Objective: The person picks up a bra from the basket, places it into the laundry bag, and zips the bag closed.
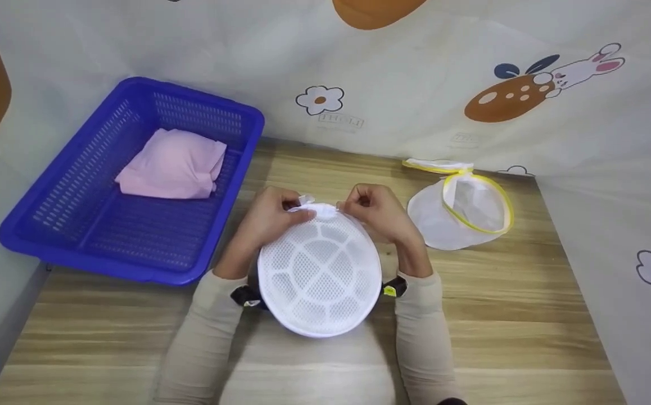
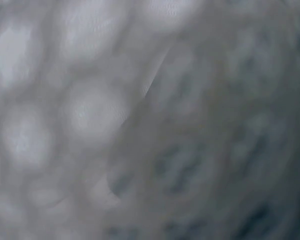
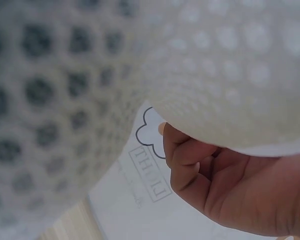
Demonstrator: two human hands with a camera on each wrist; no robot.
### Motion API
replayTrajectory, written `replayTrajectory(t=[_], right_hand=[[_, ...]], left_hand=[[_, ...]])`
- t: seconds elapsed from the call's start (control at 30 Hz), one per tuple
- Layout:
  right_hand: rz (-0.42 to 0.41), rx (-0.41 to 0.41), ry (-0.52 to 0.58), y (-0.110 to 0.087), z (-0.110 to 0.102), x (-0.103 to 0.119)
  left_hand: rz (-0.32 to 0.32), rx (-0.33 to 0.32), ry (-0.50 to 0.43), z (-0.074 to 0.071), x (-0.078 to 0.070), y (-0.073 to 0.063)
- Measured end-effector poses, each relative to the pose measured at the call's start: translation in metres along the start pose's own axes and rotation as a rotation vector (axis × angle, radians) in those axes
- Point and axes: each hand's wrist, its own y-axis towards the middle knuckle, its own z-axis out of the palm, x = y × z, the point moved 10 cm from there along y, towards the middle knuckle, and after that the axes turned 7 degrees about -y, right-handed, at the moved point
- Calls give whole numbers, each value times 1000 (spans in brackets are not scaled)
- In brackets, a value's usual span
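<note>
Patterned cloth: hangs behind and beside the work (image 1: 415, 67), printed with rabbits and flowers
Wooden table: under everything (image 1: 528, 320)
Blue basket: on the left of the table (image 1: 140, 225), slotted walls
White mesh bag: held up between both hands near the table's middle (image 1: 320, 270), its round ribbed face towards the head camera, its top edge at the fingertips
Yellow-trimmed bag: on the table to the right (image 1: 432, 222), its mouth gaping
Pink cloth: folded inside the basket (image 1: 171, 163)
Left hand: thumb over the near side of the top edge (image 1: 272, 216), pinching it; the left wrist view is only blurred mesh
Right hand: fingers curled, pinching the same edge a little further right (image 1: 379, 211); mesh hides part of that grip in its wrist view
White tab: sticks up beside the left fingers (image 1: 306, 199); what it is, I cannot tell
Step at the edge: seemingly working the bag's closure; the next move probably calls for one hand steadying the edge while the other draws along it
</note>
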Motion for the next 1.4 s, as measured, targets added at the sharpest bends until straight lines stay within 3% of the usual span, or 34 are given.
replayTrajectory(t=[0.63, 1.4], right_hand=[[-6, 5, -4, -2, -1, 2], [0, 3, 15, -1, -1, 0]], left_hand=[[21, 1, 4, -1, -2, -1], [-8, 3, -10, -2, 1, 0]])
